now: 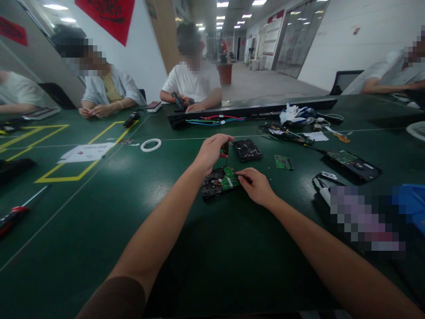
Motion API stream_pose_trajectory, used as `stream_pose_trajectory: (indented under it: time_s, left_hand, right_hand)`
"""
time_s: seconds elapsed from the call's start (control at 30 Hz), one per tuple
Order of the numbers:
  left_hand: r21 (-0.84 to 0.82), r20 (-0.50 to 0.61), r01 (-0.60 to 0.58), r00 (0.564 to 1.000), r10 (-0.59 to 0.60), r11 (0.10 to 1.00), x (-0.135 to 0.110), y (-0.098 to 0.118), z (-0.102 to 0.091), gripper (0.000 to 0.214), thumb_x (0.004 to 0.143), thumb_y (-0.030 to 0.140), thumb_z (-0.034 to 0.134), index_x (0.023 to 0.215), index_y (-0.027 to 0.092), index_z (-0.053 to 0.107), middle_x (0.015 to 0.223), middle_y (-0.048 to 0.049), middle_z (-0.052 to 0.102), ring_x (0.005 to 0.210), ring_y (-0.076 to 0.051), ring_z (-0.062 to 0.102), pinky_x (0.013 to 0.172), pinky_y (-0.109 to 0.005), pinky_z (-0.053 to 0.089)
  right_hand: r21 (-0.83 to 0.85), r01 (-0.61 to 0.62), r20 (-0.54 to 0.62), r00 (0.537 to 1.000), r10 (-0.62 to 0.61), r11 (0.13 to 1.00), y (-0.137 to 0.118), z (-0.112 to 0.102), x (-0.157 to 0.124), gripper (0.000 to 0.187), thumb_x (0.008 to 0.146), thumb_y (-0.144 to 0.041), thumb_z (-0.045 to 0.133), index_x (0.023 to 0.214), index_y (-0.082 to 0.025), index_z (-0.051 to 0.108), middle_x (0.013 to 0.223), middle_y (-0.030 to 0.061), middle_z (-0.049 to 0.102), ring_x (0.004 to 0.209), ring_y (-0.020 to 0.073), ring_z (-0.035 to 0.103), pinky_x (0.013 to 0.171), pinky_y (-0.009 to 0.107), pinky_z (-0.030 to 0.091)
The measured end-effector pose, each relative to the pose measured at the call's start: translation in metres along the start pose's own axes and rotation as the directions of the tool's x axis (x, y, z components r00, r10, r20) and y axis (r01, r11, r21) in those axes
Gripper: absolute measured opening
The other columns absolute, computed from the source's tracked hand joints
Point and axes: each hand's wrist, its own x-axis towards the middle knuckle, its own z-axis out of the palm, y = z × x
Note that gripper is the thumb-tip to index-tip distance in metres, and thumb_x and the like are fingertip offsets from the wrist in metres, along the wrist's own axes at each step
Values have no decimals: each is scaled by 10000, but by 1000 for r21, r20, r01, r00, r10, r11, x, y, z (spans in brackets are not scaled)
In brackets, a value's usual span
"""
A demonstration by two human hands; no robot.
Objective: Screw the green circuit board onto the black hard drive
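Note:
A hard drive (210, 188) lies on the green table in front of me, its green circuit board (229, 180) facing up. Above it, my left hand (212, 153) is closed round the handle of a small screwdriver (226, 150), which stands upright with its thin shaft pointing down at the board. My right hand (257, 186) pinches the right edge of the drive, fingertips pressed together by the board. Just behind sits a second black hard drive (247, 150). A loose green circuit board (283, 162) rests to the right of that.
Farther right lie another drive with a board (352, 165), cables (285, 133) and white gloves (294, 114). A white ring (151, 145) and papers (85, 152) are left. A long black bar (252, 111) crosses the back. Across the table, one person (192, 82) holds a power drill (181, 101).

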Motion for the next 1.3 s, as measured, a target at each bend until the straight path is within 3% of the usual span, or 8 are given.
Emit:
stream_pose_trajectory:
  time_s: [0.4, 0.77, 0.97, 1.3]
  left_hand:
    - [-157, -50, 77, 995, -86, 985, -2, 3, 5, 173, 874, 319, 562, 1006, 208, 547, 878, -68, 733, 823, -210, 702, 558, -262, 531]
    - [-125, -29, 38, 999, -42, 991, 1, 6, -4, 151, 834, 271, 604, 879, 153, 685, 925, -94, 682, 838, -194, 667, 537, -241, 527]
    - [-234, -35, 48, 998, -57, 971, 1, 5, -5, 112, 867, 200, 563, 943, 172, 639, 858, -61, 689, 799, -180, 684, 702, -332, 596]
    - [-112, 26, 10, 1000, -7, 994, 0, 1, 2, 209, 893, 379, 705, 909, 181, 639, 872, -55, 685, 821, -163, 671, 620, -248, 549]
  right_hand:
    - [10, 2, -2, 1000, -2, 1000, 0, -1, 0, 266, 991, -281, 577, 1198, -248, 740, 1143, 85, 697, 970, 220, 666, 845, 383, 547]
    - [11, 2, 2, 1000, -2, 1000, 1, 0, 0, 254, 992, -279, 577, 1181, -238, 743, 1129, 88, 701, 974, 225, 669, 819, 380, 544]
    - [20, 0, 0, 1000, 0, 1000, 1, 0, -1, 254, 991, -286, 583, 1185, -242, 741, 1148, 85, 697, 979, 218, 668, 838, 381, 543]
    - [25, 27, -7, 1000, -27, 999, 2, 0, 0, 257, 989, -283, 579, 1184, -250, 744, 1120, 85, 701, 969, 225, 669, 834, 380, 545]
